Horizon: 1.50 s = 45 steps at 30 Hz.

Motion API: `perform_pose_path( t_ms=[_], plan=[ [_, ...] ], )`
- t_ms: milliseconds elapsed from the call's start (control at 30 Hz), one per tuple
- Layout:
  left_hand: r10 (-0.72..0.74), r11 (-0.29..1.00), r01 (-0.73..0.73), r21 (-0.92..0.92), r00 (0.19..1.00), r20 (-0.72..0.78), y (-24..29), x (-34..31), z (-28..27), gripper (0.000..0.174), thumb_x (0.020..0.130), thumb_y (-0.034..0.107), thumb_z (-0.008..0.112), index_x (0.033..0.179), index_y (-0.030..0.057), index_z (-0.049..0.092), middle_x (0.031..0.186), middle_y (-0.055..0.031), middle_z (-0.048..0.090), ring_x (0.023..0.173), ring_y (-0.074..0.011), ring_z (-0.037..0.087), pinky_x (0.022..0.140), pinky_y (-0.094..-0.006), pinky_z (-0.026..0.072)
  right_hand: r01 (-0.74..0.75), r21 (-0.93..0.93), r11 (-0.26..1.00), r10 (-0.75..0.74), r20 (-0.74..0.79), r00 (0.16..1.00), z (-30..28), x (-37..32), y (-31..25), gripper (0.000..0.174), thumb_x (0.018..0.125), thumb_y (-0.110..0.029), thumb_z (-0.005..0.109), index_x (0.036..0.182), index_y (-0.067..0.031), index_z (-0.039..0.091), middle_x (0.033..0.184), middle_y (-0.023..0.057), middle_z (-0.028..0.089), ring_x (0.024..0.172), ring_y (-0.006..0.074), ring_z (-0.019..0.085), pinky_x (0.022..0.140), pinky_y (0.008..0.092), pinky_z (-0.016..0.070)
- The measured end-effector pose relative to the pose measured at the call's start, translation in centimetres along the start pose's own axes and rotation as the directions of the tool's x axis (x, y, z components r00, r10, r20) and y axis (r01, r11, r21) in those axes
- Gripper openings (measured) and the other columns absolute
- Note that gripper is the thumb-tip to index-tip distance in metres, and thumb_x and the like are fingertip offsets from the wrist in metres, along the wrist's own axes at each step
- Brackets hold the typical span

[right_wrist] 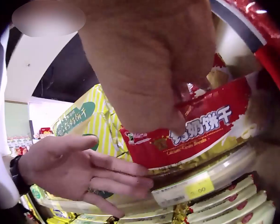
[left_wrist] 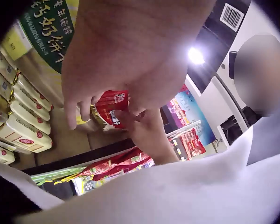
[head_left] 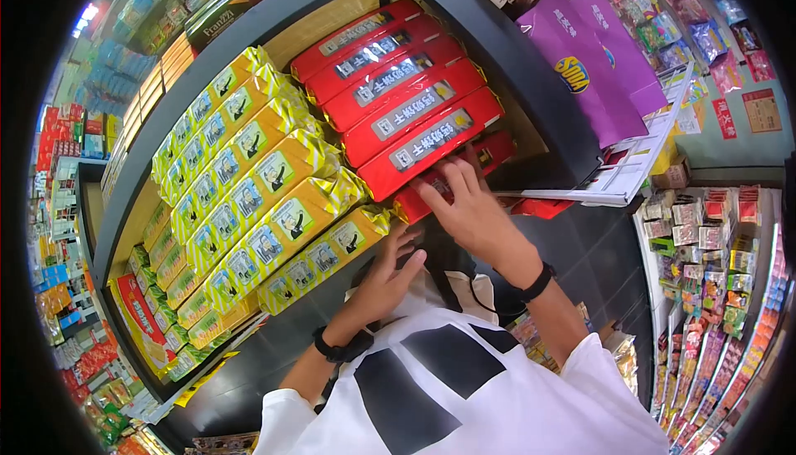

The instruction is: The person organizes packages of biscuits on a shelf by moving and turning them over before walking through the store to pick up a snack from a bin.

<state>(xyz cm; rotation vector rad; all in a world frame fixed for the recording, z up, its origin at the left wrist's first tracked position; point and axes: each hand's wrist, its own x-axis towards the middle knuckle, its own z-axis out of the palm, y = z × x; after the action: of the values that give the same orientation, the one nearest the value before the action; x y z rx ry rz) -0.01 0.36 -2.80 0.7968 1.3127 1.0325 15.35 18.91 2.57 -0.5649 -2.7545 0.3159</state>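
Note:
At the front of the red rows, my right hand grips a red biscuit pack, its thumb against the printed front and its other fingers mostly hidden over the top. The right wrist view shows this pack resting above the shelf's price strip. My left hand holds nothing; its fingers are extended and spread in front of the shelf edge, close to the red pack's end and the yellow striped packs. In the left wrist view, the red pack is partly hidden by both hands.
More red packs lie in stacked rows beside the yellow ones, inside a dark-framed shelf. Purple bags hang to the right over a white rack. Cream-coloured packs lie on a lower shelf. Dark floor tiles show beyond my right arm.

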Motion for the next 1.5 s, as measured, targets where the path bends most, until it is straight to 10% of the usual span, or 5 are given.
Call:
perform_pose_path(
  t_ms=[167, 533, 1133, 1333, 1500],
  plan=[
    [0.010, 0.999, -0.012, -0.047, 0.999, -0.037, -0.7, 0.0, 0.0, 0.069, 0.118, 0.022, 0.062, 0.172, -0.0003, 0.025, 0.169, -0.0245, 0.045, 0.159, -0.0342, 0.046, 0.127, -0.0460, 0.0431, 0.085, 0.211, 0.974, -0.072, -0.068, 0.995, 1.1, -0.9, 0.2, 0.053, 0.089, -0.009, 0.070, 0.142, -0.0084, 0.063, 0.143, 0.0207, 0.052, 0.140, 0.0413, 0.052, 0.132, 0.0675, 0.0382],
    [0.034, 0.999, -0.036, -0.021, 0.996, -0.083, -1.6, 0.2, 0.2, 0.064, 0.119, 0.023, 0.060, 0.170, -0.0002, 0.030, 0.168, -0.0261, 0.048, 0.152, -0.0321, 0.055, 0.124, -0.0434, 0.0454, 0.127, 0.100, 0.987, -0.114, -0.124, 0.986, 3.2, -1.3, 2.7, 0.072, 0.079, -0.003, 0.075, 0.148, -0.0241, 0.071, 0.146, 0.0077, 0.060, 0.141, 0.0343, 0.055, 0.125, 0.0529, 0.0478],
    [0.132, 0.954, -0.122, 0.273, 0.991, -0.019, -0.9, 0.5, 0.4, 0.076, 0.116, 0.013, 0.063, 0.180, 0.0075, 0.023, 0.172, -0.0225, 0.040, 0.147, -0.0295, 0.060, 0.116, -0.0406, 0.0514, 0.375, -0.031, 0.926, -0.372, -0.227, 0.900, 5.5, -1.1, 6.0, 0.066, 0.095, -0.015, 0.064, 0.160, -0.0248, 0.061, 0.147, 0.0081, 0.060, 0.137, 0.0297, 0.061, 0.114, 0.0455, 0.0536],
    [0.160, 0.950, -0.149, 0.275, 0.987, -0.019, -0.8, 1.0, 0.4, 0.074, 0.116, 0.016, 0.065, 0.177, 0.0040, 0.026, 0.174, -0.0227, 0.038, 0.149, -0.0319, 0.058, 0.117, -0.0418, 0.0518, 0.314, -0.096, 0.945, -0.328, -0.236, 0.915, 5.4, -2.0, 5.7, 0.063, 0.093, -0.016, 0.073, 0.156, -0.0221, 0.067, 0.150, 0.0106, 0.061, 0.139, 0.0348, 0.061, 0.116, 0.0480, 0.0526],
    [0.150, 0.952, -0.138, 0.275, 0.989, -0.020, -1.2, 1.4, 0.7, 0.073, 0.116, 0.019, 0.065, 0.177, 0.0031, 0.027, 0.174, -0.0221, 0.039, 0.149, -0.0321, 0.058, 0.117, -0.0421, 0.0519, -0.043, 0.120, 0.992, 0.092, -0.443, 0.892, 7.3, -6.4, 1.7, 0.067, 0.091, -0.008, 0.080, 0.156, -0.0165, 0.065, 0.151, 0.0166, 0.060, 0.140, 0.0404, 0.061, 0.120, 0.0546, 0.0506]
  ],
)
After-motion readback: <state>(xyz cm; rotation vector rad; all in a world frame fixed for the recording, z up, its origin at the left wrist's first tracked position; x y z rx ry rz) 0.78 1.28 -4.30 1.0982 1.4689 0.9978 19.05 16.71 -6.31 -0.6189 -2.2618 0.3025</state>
